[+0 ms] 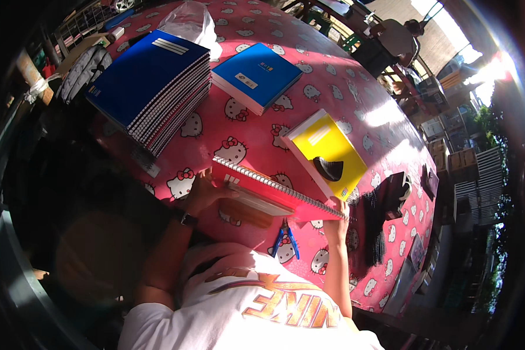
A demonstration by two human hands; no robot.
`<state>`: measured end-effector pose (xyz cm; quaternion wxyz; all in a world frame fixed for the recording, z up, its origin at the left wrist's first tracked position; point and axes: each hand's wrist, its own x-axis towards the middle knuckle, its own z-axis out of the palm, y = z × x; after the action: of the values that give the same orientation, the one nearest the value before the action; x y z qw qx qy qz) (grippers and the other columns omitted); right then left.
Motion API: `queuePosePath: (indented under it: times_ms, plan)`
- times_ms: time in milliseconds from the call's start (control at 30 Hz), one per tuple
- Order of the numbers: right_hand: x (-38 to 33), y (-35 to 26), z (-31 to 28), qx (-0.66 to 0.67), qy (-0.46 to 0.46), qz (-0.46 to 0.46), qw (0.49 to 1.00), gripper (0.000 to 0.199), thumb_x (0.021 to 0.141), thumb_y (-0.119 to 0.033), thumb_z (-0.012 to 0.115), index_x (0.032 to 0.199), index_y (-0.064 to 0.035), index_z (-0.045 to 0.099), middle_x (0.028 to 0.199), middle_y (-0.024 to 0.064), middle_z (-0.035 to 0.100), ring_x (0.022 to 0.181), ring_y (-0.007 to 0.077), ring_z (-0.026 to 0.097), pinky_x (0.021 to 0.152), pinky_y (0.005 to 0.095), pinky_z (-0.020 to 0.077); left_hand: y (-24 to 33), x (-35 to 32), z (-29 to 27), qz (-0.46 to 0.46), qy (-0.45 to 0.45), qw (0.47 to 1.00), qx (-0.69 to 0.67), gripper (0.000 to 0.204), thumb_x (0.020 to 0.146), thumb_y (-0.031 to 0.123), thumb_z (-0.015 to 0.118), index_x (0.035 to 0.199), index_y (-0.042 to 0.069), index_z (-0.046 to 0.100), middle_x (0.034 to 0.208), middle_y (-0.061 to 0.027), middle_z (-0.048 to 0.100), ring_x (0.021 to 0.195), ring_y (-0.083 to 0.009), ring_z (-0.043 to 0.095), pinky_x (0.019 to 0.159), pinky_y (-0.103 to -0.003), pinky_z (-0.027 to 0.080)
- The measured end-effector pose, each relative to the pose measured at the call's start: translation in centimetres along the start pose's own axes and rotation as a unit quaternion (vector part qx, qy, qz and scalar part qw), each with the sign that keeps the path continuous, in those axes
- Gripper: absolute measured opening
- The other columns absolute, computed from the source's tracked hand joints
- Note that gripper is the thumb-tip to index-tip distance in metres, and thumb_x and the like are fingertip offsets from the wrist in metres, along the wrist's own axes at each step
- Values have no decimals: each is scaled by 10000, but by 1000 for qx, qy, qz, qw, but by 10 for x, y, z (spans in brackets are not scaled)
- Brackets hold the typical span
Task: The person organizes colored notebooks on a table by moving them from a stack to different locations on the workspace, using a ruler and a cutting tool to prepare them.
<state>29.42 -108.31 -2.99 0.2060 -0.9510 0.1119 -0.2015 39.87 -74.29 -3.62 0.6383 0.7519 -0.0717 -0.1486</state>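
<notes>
A red spiral notebook [256,189] is held up on edge in front of me, its white wire coil running along the top. My left hand [203,191], with a dark watch on the wrist, is closed on its left end. At the right end, by the last loops of the coil, my right hand [338,217] grips it; some of those fingers are hidden. Below the notebook lie blue-handled pliers [286,239] on the tablecloth. Just beyond it is a yellow book [347,154] with a dark, ribbed, curved piece [328,169] on top.
Back left stands a tall stack of dark blue spiral notebooks [151,76], beside a lighter blue book [256,73]. A clear plastic bag [189,23] sits behind them. Black coils [370,227] lie at right on the pink patterned tablecloth [309,239]. Another person [399,44] is in the background.
</notes>
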Motion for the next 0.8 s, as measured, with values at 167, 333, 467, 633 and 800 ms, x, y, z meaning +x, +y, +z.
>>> queuePosePath:
  times_ms: [167,333,467,633,800]
  plan:
    - [-86,-47,18,-26,-133,6,991,632,659,-388,753,1142,-69,499,1149,133,491,1083,327,436,887,439,378,-47,-18,50,77,128,982,-116,556,663,162,807,1089,8,483,1026,-96,559,922,-144,546,787,-303,473]
    - [-103,-73,27,-95,-177,72,977,896,523,-473,792,1230,-77,409,1171,140,429,1099,326,379,913,484,323,6,-27,52,157,108,975,-113,559,702,185,782,1098,7,430,1006,-75,503,933,-159,519,835,-301,434]
    - [-94,-56,22,-74,-187,64,978,723,551,-362,793,1146,-89,485,1029,145,466,977,311,436,834,424,392,62,-28,27,307,176,935,29,324,698,208,764,865,26,554,887,-71,546,794,-173,532,748,-301,417]
    - [-78,-48,20,156,-226,126,953,455,661,-173,675,1079,-62,534,988,139,481,845,256,509,750,375,436,81,-40,24,314,203,921,113,131,755,100,690,783,14,595,724,-65,592,694,-188,547,674,-292,427]
    - [-47,-110,-12,394,-247,55,884,433,729,-123,618,1140,-12,537,951,113,536,812,198,555,681,300,471,86,-42,25,319,257,900,152,172,730,123,718,848,33,631,767,-72,613,719,-216,565,684,-310,436]
